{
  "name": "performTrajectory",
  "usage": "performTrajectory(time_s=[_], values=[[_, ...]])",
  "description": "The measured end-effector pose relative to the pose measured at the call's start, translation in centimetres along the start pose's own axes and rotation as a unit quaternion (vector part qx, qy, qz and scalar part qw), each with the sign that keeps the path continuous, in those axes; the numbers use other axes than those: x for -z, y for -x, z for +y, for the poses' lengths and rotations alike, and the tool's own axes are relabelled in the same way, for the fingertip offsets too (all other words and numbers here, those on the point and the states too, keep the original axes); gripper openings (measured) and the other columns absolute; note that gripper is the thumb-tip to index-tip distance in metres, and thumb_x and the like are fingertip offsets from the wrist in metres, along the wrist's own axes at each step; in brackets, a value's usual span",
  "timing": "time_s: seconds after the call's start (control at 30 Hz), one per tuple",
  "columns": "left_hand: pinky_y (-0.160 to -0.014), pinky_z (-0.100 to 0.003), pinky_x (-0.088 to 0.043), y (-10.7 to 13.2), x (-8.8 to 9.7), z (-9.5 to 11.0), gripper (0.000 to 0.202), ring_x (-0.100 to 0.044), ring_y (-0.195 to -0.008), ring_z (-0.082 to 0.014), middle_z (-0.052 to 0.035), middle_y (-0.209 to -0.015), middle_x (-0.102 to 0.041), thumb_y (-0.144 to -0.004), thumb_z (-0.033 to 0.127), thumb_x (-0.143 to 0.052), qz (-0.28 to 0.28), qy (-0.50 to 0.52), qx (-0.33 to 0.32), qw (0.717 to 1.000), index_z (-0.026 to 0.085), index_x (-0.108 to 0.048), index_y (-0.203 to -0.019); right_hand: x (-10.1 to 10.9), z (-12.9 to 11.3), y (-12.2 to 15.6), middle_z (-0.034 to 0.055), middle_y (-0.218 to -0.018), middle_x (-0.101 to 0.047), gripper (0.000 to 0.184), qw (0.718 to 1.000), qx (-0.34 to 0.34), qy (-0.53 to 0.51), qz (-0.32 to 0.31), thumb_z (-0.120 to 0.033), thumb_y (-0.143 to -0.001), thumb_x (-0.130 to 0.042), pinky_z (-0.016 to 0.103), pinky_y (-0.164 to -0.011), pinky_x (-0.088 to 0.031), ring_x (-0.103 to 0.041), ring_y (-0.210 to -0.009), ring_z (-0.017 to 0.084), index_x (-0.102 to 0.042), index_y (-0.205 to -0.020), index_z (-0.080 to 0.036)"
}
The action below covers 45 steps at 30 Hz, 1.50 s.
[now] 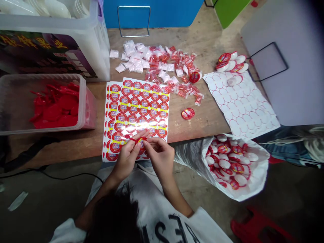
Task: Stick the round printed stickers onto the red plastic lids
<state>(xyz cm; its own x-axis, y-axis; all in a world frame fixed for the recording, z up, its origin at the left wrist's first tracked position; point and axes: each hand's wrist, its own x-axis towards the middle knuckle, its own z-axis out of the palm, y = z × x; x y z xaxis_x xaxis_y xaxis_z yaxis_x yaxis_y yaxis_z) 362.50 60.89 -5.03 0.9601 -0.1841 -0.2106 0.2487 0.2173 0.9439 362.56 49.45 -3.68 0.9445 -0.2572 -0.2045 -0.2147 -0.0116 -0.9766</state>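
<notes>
**Left hand:** The left hand (128,160) is held over the lower edge of the sticker sheets, with the forearm entering from the lower left.
**Right hand:** The right hand (159,157) is held just beside the left hand, over the same lower edge.
**Finger state:** The left fingers (138,136) and right fingers (152,143) are drawn narrow, and a thin red plastic piece (138,139) is pinched between them.
**Item location:** The thin red plastic piece is held between both hands, just above the lowest rows of the sticker sheets. Contact with the sheet cannot be determined.
**Sheets:** Overlapping sticker sheets (140,108) with round red labels and yellow bands are laid on the worktop (210,114), directly ahead of the hands.
**Loose items, centre:** Small white and red sachets (152,62) are scattered beyond the sheets. A red-labelled disc (187,113) is lying apart from them, to the right of the sheets.
**Left side:** A transparent plastic tub (12,104) filled with red plastic pieces (55,106) is placed on the worktop. A larger transparent bin (93,44) is positioned behind it.
**Right side:** A white backing sheet with circular cut-outs (240,104) is laid flat. White discs with red labels (230,62) are stacked in an overlapping row beyond it.
**Below worktop edge:** A white plastic bag (255,175) holding more labelled white discs (227,162) is seen to the right of the hands.
**Operator clothing:** A white T-shirt with black lettering (162,226) is worn.
</notes>
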Motion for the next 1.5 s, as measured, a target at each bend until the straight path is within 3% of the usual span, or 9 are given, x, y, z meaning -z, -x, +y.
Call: performTrajectory(time_s=[0.17, 0.3, 0.4, 0.5, 0.7, 0.9, 1.13, 1.33, 1.5], values=[[-0.112, -0.037, -0.034, -0.3, 0.6, -0.4, 0.051, -0.047, -0.130, -0.0227, -0.0128, -0.142, -0.049, -0.092, 0.033, -0.053, 0.054, 0.025, 0.026, 0.998, 0.017, -0.044, -0.140, 1.2, -0.6, 0.4, 0.0054, -0.090, -0.073, 0.017, 0.978, 0.097, 0.170, -0.076, -0.027, -0.087, -0.059, 0.028, -0.065, -0.051, -0.064, -0.072, 0.015, -0.071, -0.096, -0.020], [-0.103, -0.038, -0.045, -0.5, 1.2, -0.6, 0.055, -0.050, -0.127, -0.0245, -0.0153, -0.138, -0.052, -0.090, 0.032, -0.055, 0.098, 0.056, 0.041, 0.993, 0.016, -0.040, -0.140, 2.0, -1.2, 0.9, 0.0057, -0.085, -0.065, 0.029, 0.949, 0.169, 0.243, -0.109, -0.018, -0.091, -0.046, 0.028, -0.065, -0.048, -0.060, -0.071, 0.015, -0.068, -0.111, -0.020], [-0.098, -0.038, -0.050, -0.4, 1.1, -0.2, 0.054, -0.048, -0.128, -0.0261, -0.0155, -0.140, -0.050, -0.088, 0.032, -0.057, 0.099, 0.072, 0.053, 0.991, 0.016, -0.044, -0.137, 1.7, -1.1, 1.0, 0.0063, -0.088, -0.063, 0.037, 0.930, 0.182, 0.261, -0.183, -0.013, -0.090, -0.042, 0.029, -0.069, -0.049, -0.060, -0.076, 0.017, -0.065, -0.118, -0.022], [-0.095, -0.038, -0.052, -0.3, 0.9, 0.4, 0.052, -0.049, -0.127, -0.0272, -0.0154, -0.140, -0.049, -0.086, 0.033, -0.059, 0.092, 0.096, 0.051, 0.990, 0.017, -0.047, -0.134, 1.2, -0.7, 1.3, 0.0099, -0.096, -0.065, 0.041, 0.926, 0.156, 0.285, -0.191, -0.013, -0.090, -0.041, 0.032, -0.074, -0.050, -0.061, -0.082, 0.020, -0.059, -0.127, -0.018], [-0.093, -0.040, -0.053, -0.3, 1.0, 1.2, 0.055, -0.056, -0.120, -0.0271, -0.0149, -0.133, -0.056, -0.087, 0.035, -0.059, 0.110, 0.095, 0.029, 0.989, 0.020, -0.044, -0.138, 0.9, -0.1, 2.1, 0.0112, -0.088, -0.068, 0.040, 0.920, 0.154, 0.307, -0.187, -0.015, -0.089, -0.042, 0.034, -0.071, -0.050, -0.063, -0.077, 0.022, -0.058, -0.125, -0.013], [-0.092, -0.041, -0.054, -0.6, 0.7, 0.9, 0.053, -0.059, -0.116, -0.0255, -0.0144, -0.132, -0.056, -0.086, 0.032, -0.060, 0.107, 0.114, 0.033, 0.987, 0.018, -0.044, -0.135, 1.6, 0.0, 1.7, 0.0054, -0.087, -0.072, 0.029, 0.951, 0.188, 0.232, -0.082, -0.014, -0.089, -0.046, 0.027, -0.067, -0.048, -0.062, -0.069, 0.015, -0.067, -0.108, -0.018], [-0.093, -0.036, -0.053, -0.2, 0.5, 0.7, 0.048, -0.056, -0.119, -0.0250, -0.0133, -0.128, -0.059, -0.085, 0.033, -0.062, 0.068, 0.121, 0.049, 0.989, 0.016, -0.050, -0.129, 2.0, -0.3, 0.6, 0.0033, -0.084, -0.072, 0.035, 0.929, 0.222, 0.259, -0.140, -0.010, -0.088, -0.044, 0.031, -0.071, -0.045, -0.062, -0.075, 0.018, -0.067, -0.110, -0.023], [-0.098, -0.039, -0.048, 0.1, 0.2, 1.2, 0.046, -0.054, -0.121, -0.0277, -0.0134, -0.131, -0.057, -0.089, 0.039, -0.055, 0.069, 0.141, 0.055, 0.986, 0.016, -0.054, -0.129, 1.7, 0.1, 1.2, 0.0063, -0.077, -0.070, 0.030, 0.915, 0.227, 0.298, -0.147, -0.012, -0.089, -0.043, 0.033, -0.067, -0.043, -0.060, -0.072, 0.020, -0.069, -0.103, -0.016], [-0.098, -0.039, -0.047, 0.1, -0.1, 1.3, 0.045, -0.056, -0.118, -0.0280, -0.0143, -0.128, -0.059, -0.089, 0.039, -0.055, 0.049, 0.143, 0.082, 0.985, 0.014, -0.057, -0.126, 1.2, -0.1, 1.5, 0.0057, -0.087, -0.072, 0.034, 0.926, 0.219, 0.233, -0.203, -0.009, -0.086, -0.043, 0.031, -0.071, -0.048, -0.063, -0.079, 0.018, -0.069, -0.105, -0.020]])
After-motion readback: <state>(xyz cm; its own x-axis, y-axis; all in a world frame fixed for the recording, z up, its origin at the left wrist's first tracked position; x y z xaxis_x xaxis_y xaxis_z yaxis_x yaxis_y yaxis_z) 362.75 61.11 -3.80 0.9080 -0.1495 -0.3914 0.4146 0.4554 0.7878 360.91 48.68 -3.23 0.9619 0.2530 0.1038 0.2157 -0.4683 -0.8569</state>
